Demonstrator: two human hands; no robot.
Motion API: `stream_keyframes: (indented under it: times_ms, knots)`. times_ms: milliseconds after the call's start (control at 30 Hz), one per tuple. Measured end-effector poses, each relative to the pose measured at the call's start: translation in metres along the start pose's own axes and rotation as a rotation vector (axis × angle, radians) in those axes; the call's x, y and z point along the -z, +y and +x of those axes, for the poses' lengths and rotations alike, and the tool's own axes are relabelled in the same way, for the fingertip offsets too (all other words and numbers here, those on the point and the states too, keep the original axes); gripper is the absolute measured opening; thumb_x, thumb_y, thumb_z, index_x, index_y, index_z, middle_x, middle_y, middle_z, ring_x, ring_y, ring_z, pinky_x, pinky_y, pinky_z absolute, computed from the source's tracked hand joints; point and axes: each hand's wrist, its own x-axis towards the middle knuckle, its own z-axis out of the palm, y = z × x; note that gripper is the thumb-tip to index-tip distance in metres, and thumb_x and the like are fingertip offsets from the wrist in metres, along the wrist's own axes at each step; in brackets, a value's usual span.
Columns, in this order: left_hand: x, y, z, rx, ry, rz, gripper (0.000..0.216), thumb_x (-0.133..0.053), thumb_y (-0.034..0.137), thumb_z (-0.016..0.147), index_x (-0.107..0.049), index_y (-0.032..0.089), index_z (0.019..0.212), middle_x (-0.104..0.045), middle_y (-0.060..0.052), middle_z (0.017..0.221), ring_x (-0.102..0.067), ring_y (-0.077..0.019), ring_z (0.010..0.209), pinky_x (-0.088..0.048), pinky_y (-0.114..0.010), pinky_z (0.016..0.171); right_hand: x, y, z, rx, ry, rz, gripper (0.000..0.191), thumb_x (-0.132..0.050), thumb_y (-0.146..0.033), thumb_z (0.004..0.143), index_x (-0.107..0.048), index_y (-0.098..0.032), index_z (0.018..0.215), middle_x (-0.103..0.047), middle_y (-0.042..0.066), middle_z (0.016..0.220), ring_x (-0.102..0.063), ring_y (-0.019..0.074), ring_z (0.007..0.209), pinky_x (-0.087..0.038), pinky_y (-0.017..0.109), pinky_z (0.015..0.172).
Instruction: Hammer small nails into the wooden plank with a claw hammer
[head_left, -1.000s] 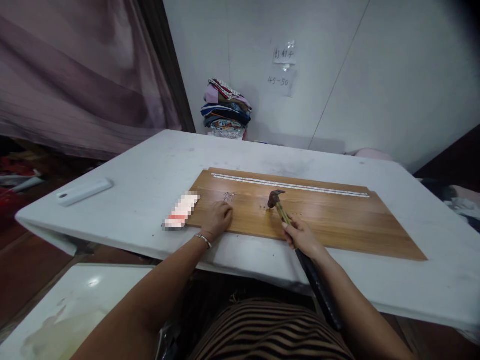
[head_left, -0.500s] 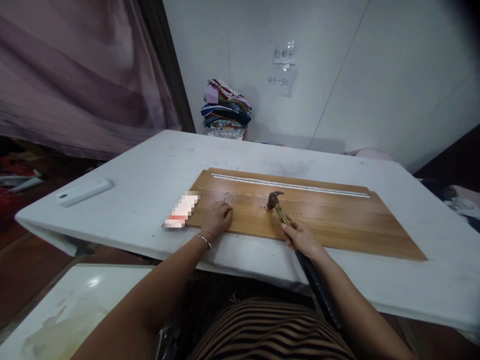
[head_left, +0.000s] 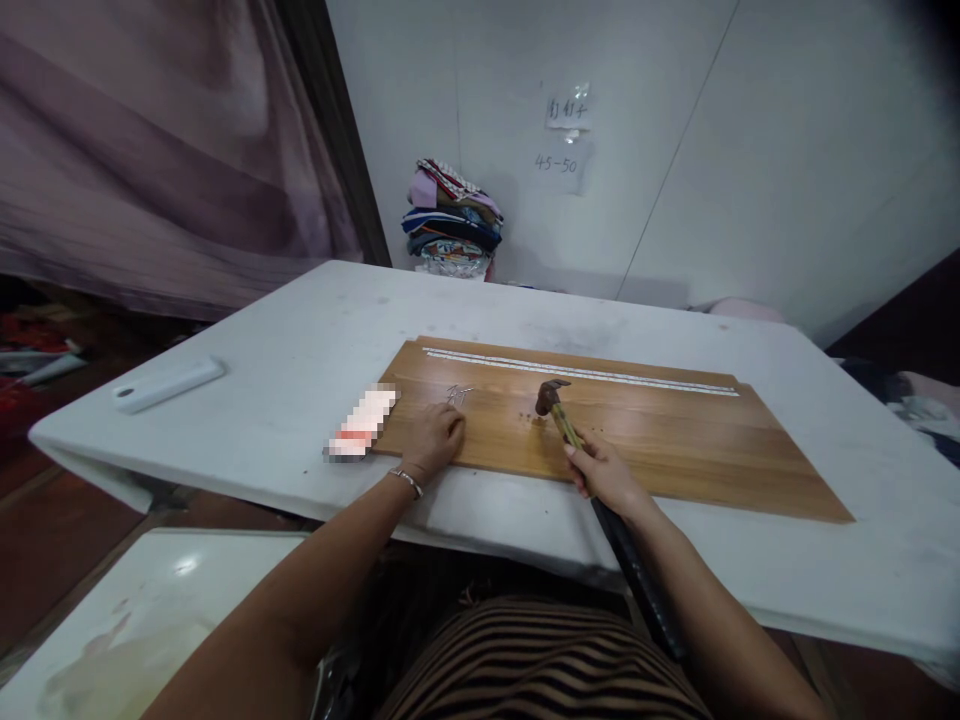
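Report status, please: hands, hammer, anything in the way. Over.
Right hand shut on hammer, head down near board. Left hand rests on board, beside loose nails. Nothing blocking.

A white case [head_left: 169,383] lies on the table [head_left: 300,330]; folded fabrics [head_left: 452,218] are stacked by the wall [head_left: 750,150].

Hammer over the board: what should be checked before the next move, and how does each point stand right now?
1. Right hand closed round the handle of the hammer: ok.
2. Left hand apart from the hammer head, resting on the wooden board: ok.
3. Wooden board lying flat on the white table: ok.
4. Loose nails lying just beyond the left hand, off to the side of the hammer head: ok.
5. What sits directly under the hammer head: cannot tell, too small to make out.
6. Whether the left hand holds anything: cannot tell, its fingers are curled under.
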Motion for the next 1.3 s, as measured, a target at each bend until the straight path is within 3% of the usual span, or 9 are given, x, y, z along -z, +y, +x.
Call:
stream_keyframes:
  times_ms: [533, 1300]
  knots:
    - [0.0006, 0.0005, 0.0001, 0.008, -0.003, -0.017, 0.020, -0.051, 0.020, 0.092, -0.070, 0.020, 0.086, -0.069, -0.007, 0.093, -0.061, -0.0223, 0.090, -0.050, -0.038, 0.086, -0.0003, 0.0054, -0.0002, 0.011, -0.028, 0.034, 0.050, -0.063, -0.042, 0.081, -0.058, -0.017, 0.124, -0.048, -0.009, 0.055, -0.038, 0.0094, 0.038, -0.035, 0.022, 0.035]
    - [-0.0005, -0.0010, 0.0001, 0.012, -0.007, -0.023, 0.020, -0.051, 0.020, 0.092, -0.070, 0.021, 0.086, -0.069, -0.007, 0.094, -0.061, -0.0216, 0.090, -0.050, -0.038, 0.088, -0.0001, 0.0057, -0.0005, -0.002, -0.011, 0.039, 0.055, -0.065, -0.044, 0.081, -0.058, -0.017, 0.129, -0.048, -0.008, 0.055, -0.038, 0.0099, 0.038, -0.035, 0.023, 0.035]
